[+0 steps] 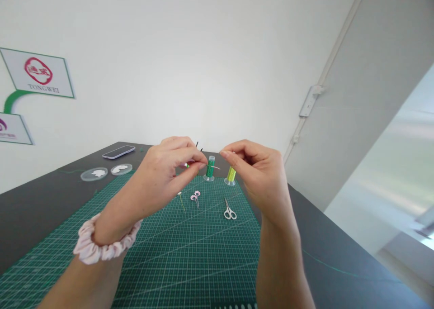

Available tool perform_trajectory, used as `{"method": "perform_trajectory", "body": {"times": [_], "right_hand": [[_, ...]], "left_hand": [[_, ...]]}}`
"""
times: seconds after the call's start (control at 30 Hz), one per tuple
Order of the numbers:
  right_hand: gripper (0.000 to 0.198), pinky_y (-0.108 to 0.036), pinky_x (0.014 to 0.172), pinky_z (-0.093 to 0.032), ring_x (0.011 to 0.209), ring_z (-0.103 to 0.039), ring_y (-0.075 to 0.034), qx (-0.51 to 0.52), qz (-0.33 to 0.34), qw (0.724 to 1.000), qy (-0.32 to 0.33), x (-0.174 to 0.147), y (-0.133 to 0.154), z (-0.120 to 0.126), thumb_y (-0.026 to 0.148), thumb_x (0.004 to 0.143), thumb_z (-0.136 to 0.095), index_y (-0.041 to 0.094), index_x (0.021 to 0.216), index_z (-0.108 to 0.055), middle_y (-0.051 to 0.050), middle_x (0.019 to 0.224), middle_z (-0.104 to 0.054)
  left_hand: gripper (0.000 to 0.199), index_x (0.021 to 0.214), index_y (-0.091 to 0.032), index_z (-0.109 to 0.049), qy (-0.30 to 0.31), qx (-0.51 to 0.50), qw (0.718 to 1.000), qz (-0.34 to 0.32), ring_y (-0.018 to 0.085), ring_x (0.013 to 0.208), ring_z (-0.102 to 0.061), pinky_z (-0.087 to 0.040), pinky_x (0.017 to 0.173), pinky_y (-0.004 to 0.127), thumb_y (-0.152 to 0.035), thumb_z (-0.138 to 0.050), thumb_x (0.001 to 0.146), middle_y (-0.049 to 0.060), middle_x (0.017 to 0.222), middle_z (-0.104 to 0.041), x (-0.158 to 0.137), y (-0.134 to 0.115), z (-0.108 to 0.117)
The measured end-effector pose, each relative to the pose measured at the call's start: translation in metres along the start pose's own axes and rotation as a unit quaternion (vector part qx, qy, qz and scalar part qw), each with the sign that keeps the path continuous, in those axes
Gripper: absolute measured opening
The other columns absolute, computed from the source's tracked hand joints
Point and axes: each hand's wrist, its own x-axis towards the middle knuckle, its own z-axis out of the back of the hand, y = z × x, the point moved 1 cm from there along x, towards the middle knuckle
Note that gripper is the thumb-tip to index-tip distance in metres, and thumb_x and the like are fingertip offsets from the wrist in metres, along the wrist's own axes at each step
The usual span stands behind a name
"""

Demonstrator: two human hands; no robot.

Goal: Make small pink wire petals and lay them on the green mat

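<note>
My left hand, with a pale scrunchie round its wrist, is raised over the mat with thumb and forefinger pinched. A short thin pale strand sticks out to the right from that pinch. My right hand is also pinched, a small gap away; what its fingertips hold, if anything, is too small to tell. Behind the hands stand a green thread spool and a yellow thread spool, the latter partly hidden by my right hand. White-handled scissors lie below, between my wrists.
On the green cutting mat lie two small pink petal-like pieces on wires and a thin stem with a white tip. Two clear dishes with white pieces and a phone sit at the left back. A wall stands behind.
</note>
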Motion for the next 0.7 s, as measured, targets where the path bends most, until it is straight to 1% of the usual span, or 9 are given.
{"method": "perform_trajectory", "body": {"times": [0.07, 0.13, 0.27, 0.43, 0.6, 0.7], "right_hand": [[0.015, -0.024, 0.047, -0.031, 0.052, -0.039, -0.009, 0.018, -0.01, 1.0, 0.022, 0.001, -0.001, 0.0, 0.02, 0.08, -0.065, 0.019, 0.066, -0.068, 0.003, 0.055, -0.051], [0.013, -0.024, 0.047, -0.031, 0.052, -0.039, -0.009, 0.042, -0.02, 0.998, 0.047, 0.002, -0.002, -0.001, 0.021, 0.079, -0.067, 0.019, 0.067, -0.069, 0.003, 0.054, -0.05], [0.011, -0.024, 0.047, -0.03, 0.051, -0.037, -0.008, 0.084, -0.042, 0.992, 0.079, 0.002, -0.004, -0.003, 0.024, 0.077, -0.069, 0.019, 0.068, -0.07, 0.004, 0.052, -0.048], [0.012, -0.025, 0.048, -0.029, 0.052, -0.036, -0.009, 0.108, -0.06, 0.988, 0.098, 0.001, -0.004, -0.006, 0.025, 0.078, -0.068, 0.018, 0.069, -0.069, 0.005, 0.052, -0.046], [0.015, -0.025, 0.047, -0.028, 0.052, -0.034, -0.009, 0.103, -0.061, 0.985, 0.124, 0.0, -0.003, -0.008, 0.028, 0.079, -0.067, 0.018, 0.069, -0.069, 0.005, 0.052, -0.043], [0.015, -0.025, 0.047, -0.028, 0.052, -0.034, -0.009, 0.094, -0.061, 0.984, 0.137, -0.001, -0.002, -0.011, 0.027, 0.08, -0.066, 0.018, 0.07, -0.069, 0.004, 0.054, -0.045]], "left_hand": [[0.018, 0.078, -0.019, -0.066, 0.02, -0.056, 0.998, 0.015, 0.012, 0.064, -0.055, -0.043, 0.059, 0.025, -0.016, -0.053, 0.09, -0.001, 0.069, -0.062, 0.0, -0.001, 0.002], [0.017, 0.077, -0.02, -0.066, 0.032, -0.112, 0.993, 0.033, 0.011, 0.063, -0.055, -0.043, 0.057, 0.024, -0.016, -0.055, 0.089, -0.001, 0.069, -0.062, -0.001, -0.003, 0.004], [0.016, 0.076, -0.023, -0.065, 0.019, -0.175, 0.982, 0.066, 0.011, 0.064, -0.054, -0.043, 0.058, 0.024, -0.013, -0.057, 0.085, -0.004, 0.07, -0.062, -0.001, -0.007, 0.007], [0.016, 0.077, -0.024, -0.066, -0.027, -0.171, 0.981, 0.087, 0.011, 0.068, -0.056, -0.046, 0.063, 0.026, -0.012, -0.059, 0.084, -0.005, 0.07, -0.062, -0.002, -0.009, 0.008], [0.013, 0.076, -0.023, -0.067, -0.047, -0.154, 0.982, 0.096, 0.011, 0.062, -0.053, -0.049, 0.068, 0.028, -0.016, -0.059, 0.084, -0.004, 0.068, -0.062, -0.001, -0.007, 0.007], [0.012, 0.076, -0.023, -0.067, -0.066, -0.144, 0.982, 0.103, 0.011, 0.062, -0.052, -0.049, 0.069, 0.029, -0.018, -0.06, 0.084, -0.004, 0.068, -0.061, -0.002, -0.004, 0.005]]}}
